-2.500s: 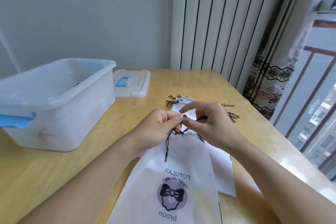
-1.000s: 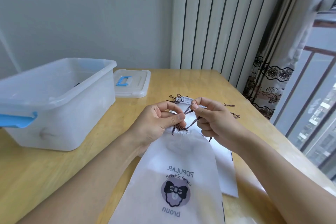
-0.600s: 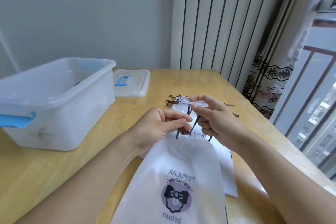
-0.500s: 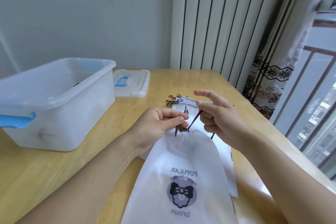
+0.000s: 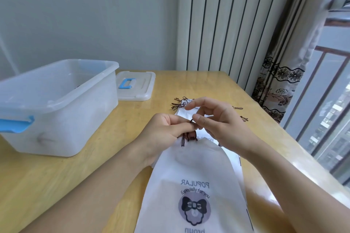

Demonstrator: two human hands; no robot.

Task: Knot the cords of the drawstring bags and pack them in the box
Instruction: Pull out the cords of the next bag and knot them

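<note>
- A white drawstring bag [image 5: 197, 172] is laid flat on the wooden desk [image 5: 56, 176], with its gathered mouth turned away from the person and its print of a bow-topped figure near the bottom of the view.
- The dark cord [image 5: 189, 137] at the bag's mouth is pinched by the left hand [image 5: 166, 134] between thumb and curled fingers, and a short end is seen hanging below that hand onto the fabric.
- A small loop of the same cord is pinched by the thumb and a curled finger of the right hand [image 5: 221, 125], just above the left thumb; its index finger is held out straight over the loop.
- More white bags [image 5: 186, 111] are lain beneath and beyond the hands, with their dark cord ends spread on the desk on either side.
- The translucent plastic box [image 5: 56, 104] with blue latches is stood open to the left, well apart from the bag.
- Its lid [image 5: 135, 86], with a blue handle, is laid flat just behind the box.
</note>
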